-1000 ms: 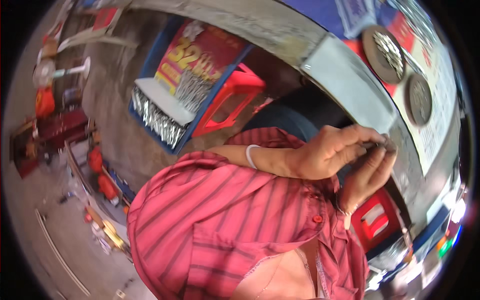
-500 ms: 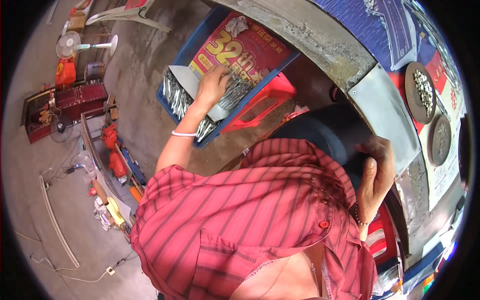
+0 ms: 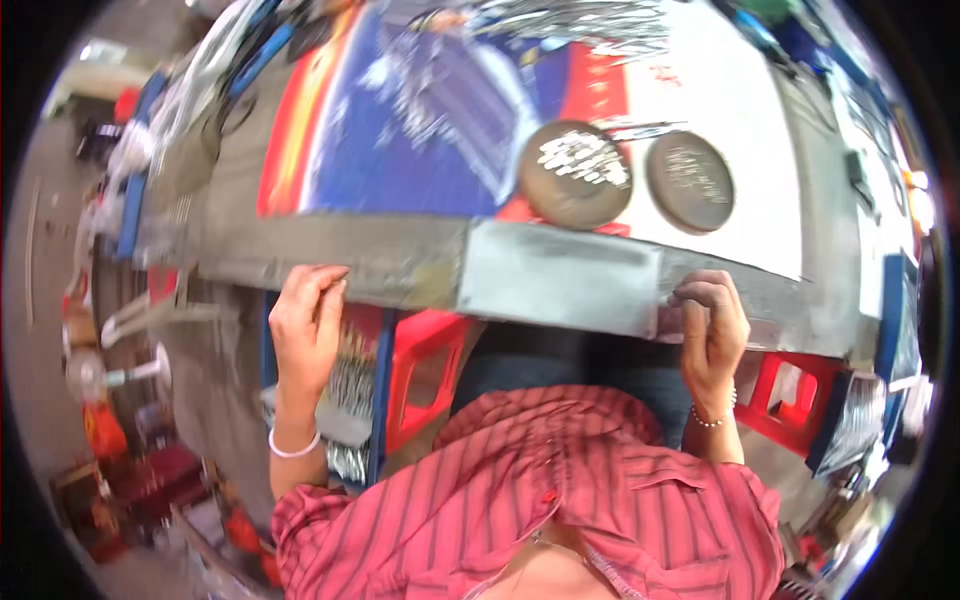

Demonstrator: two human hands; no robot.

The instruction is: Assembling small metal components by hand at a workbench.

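Note:
My left hand (image 3: 305,325) is raised just in front of the workbench's (image 3: 330,250) near edge. Its fingers are pinched together, and whatever is in them is hidden. At the right end of the pale metal plate (image 3: 560,275) on the bench edge, my right hand (image 3: 714,325) has curled fingers bent toward the thumb; blur hides anything they hold. Farther back are a dark round dish (image 3: 540,205) with small silvery pieces (image 3: 585,160) and another dark round dish (image 3: 692,182) with thin pieces. Below my left hand, a blue bin (image 3: 380,400) contains slim metal pieces (image 3: 350,385).
Long thin metal pieces (image 3: 570,22) lie across the bench's far side, on blue and white printed sheets (image 3: 400,150). Red plastic stools (image 3: 420,365) flank my legs under the bench. A blue crate (image 3: 845,420) stands at the right.
My left hand has left the metal pieces in the bin and risen to the bench edge. The view has swung from the bin to the bench. My right hand stays by the edge, fingers more curled.

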